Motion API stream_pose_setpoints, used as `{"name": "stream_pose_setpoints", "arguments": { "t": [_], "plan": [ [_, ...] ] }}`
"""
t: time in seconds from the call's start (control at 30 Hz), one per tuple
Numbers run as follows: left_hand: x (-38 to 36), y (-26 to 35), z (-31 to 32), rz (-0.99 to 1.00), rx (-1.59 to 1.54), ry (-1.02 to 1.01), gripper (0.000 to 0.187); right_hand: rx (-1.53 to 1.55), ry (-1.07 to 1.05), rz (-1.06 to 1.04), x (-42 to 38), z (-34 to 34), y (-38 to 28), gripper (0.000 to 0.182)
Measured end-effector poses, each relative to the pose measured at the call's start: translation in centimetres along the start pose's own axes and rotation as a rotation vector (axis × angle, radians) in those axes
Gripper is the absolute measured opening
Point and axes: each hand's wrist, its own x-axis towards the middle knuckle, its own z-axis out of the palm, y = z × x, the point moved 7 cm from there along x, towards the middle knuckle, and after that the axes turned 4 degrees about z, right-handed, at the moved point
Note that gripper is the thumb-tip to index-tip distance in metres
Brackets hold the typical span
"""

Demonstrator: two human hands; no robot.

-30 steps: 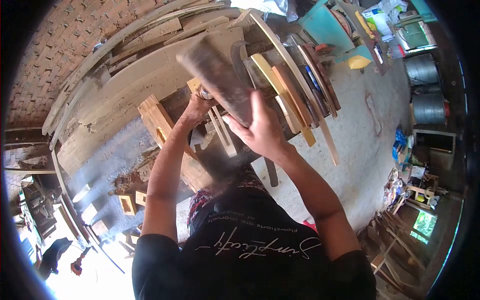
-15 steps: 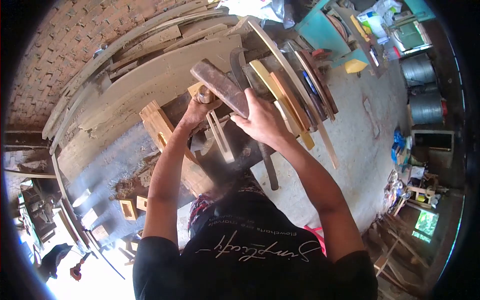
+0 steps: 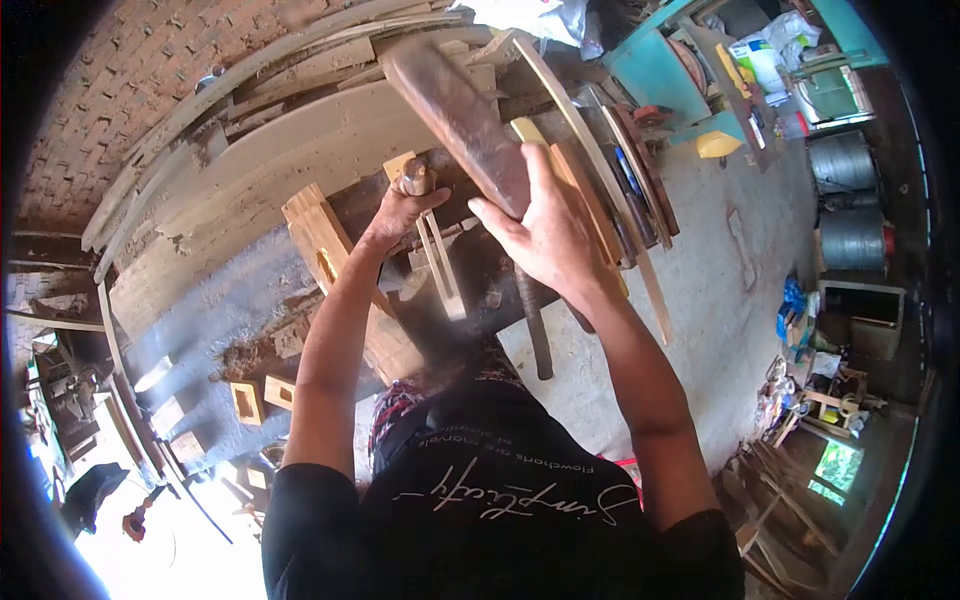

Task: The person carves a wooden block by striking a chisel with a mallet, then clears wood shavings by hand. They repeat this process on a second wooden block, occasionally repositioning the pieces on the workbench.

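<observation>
My left hand is wrapped around the handle of a chisel, whose round top end faces up. The blade is hidden below the fist. In my right hand is a dark, worn wooden mallet, raised above and apart from the chisel. Close by the left hand lies a pale slotted wooden piece, and a small light wood block shows just behind the fist. A thick timber with a mortise runs beside my left forearm.
Several wood strips stand to the right, near a dark curved bar. Curved planks lie against the brick wall. Two small mortised blocks rest at left. Wire coils sit far right.
The mallet has lifted up from near the chisel toward the camera, and my right hand has shifted slightly right. My left hand has stayed nearly in place on the chisel.
</observation>
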Motion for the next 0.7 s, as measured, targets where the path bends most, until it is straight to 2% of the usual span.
{"name": "stream_pose_setpoints", "arguments": {
  "t": [0.03,0.1,0.13,0.17,0.23,0.27,0.3,0.37,0.43,0.5,0.53,0.57,0.63,0.7],
  "plan": [
    [0.0,0.0,0.1,-0.008,-0.055,0.0,0.02,0.038,0.121,-0.096,-0.3,-0.7,-1.4,0.061],
    [0.1,0.6,0.6,0.017,-0.046,-0.004,0.02,0.15,0.191,-0.221,-0.8,0.0,-1.6,0.056],
    [0.1,0.9,0.8,0.043,-0.039,-0.009,0.021,0.102,0.18,-0.294,-1.0,1.4,-0.7,0.055],
    [0.0,1.2,0.9,0.049,-0.039,-0.012,0.021,-0.064,0.121,-0.241,-0.9,3.3,1.3,0.061],
    [-0.6,1.6,0.6,-0.003,-0.01,-0.017,0.017,-0.126,-0.223,0.086,-0.5,7.1,6.8,0.072],
    [-0.8,2.8,1.1,0.053,-0.051,0.097,0.017,-0.182,0.09,-0.131,-1.5,6.0,6.2,0.077],
    [-0.4,2.9,0.8,0.062,-0.056,0.109,0.017,-0.034,-0.049,0.086,-1.7,5.4,6.6,0.071],
    [-0.7,2.0,0.2,0.079,0.144,0.079,0.025,-0.056,0.034,0.065,-3.4,3.6,6.6,0.063],
    [-0.4,0.8,-0.3,0.162,0.12,0.113,0.027,0.065,0.091,0.068,-6.5,4.1,8.6,0.06],
    [-0.2,-0.6,-0.6,0.212,0.275,0.136,0.028,0.057,0.095,0.071,-10.9,5.5,11.3,0.062],
    [-0.3,-1.4,-0.6,0.243,0.453,0.177,0.03,0.001,-0.039,0.254,-13.1,6.9,13.4,0.063],
    [-1.4,0.0,0.3,0.313,0.381,0.237,0.027,-0.062,-0.174,0.435,-15.4,8.2,15.4,0.064],
    [-3.6,3.0,2.9,0.563,0.61,0.25,0.025,-0.09,-0.312,0.403,-18.5,10.1,16.9,0.067],
    [-3.2,-0.7,3.9,0.552,0.501,0.127,0.03,-0.132,-0.359,0.334,-20.7,11.4,17.1,0.067]
  ]
}}
